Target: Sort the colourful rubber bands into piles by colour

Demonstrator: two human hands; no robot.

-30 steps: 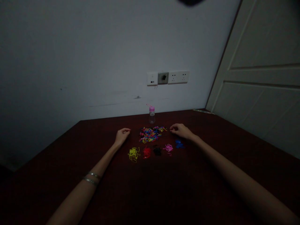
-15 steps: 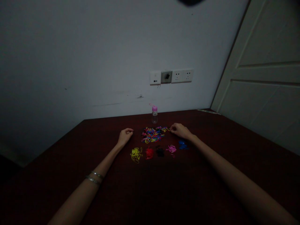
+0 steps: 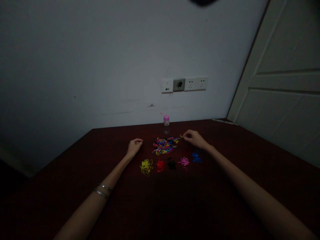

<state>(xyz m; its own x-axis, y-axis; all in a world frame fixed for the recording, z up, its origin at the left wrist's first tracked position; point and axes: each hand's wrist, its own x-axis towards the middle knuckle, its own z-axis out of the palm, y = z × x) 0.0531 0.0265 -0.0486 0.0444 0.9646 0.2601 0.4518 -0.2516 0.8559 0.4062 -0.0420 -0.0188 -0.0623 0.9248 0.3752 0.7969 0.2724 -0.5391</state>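
Observation:
A mixed pile of small coloured rubber bands [image 3: 165, 146] lies at the middle of the dark red-brown table [image 3: 160, 203]. At the pile's right edge, my right hand [image 3: 193, 138] pinches a yellow-green rubber band [image 3: 181, 136] between thumb and fingertips. My left hand [image 3: 135, 146] rests to the left of the pile with fingers curled together; whether anything is in them is too small to make out. Nearer to me, in a row, are sorted heaps: yellow bands [image 3: 146, 167], red bands [image 3: 160, 165], black bands [image 3: 171, 164], pink bands [image 3: 184, 161] and blue bands [image 3: 196, 158].
Behind the pile stands a clear bottle with a pink cap [image 3: 166, 125]. The table's far edge meets a pale wall [image 3: 112, 66] carrying sockets and a switch [image 3: 185, 85]. A panelled door [image 3: 282, 100] is on the right. A flat strip [image 3: 225, 122] lies at the far right edge.
The view has shifted slightly. A yellow-green band now shows at my right fingertips, by the pile's right edge. My left hand stays where it was.

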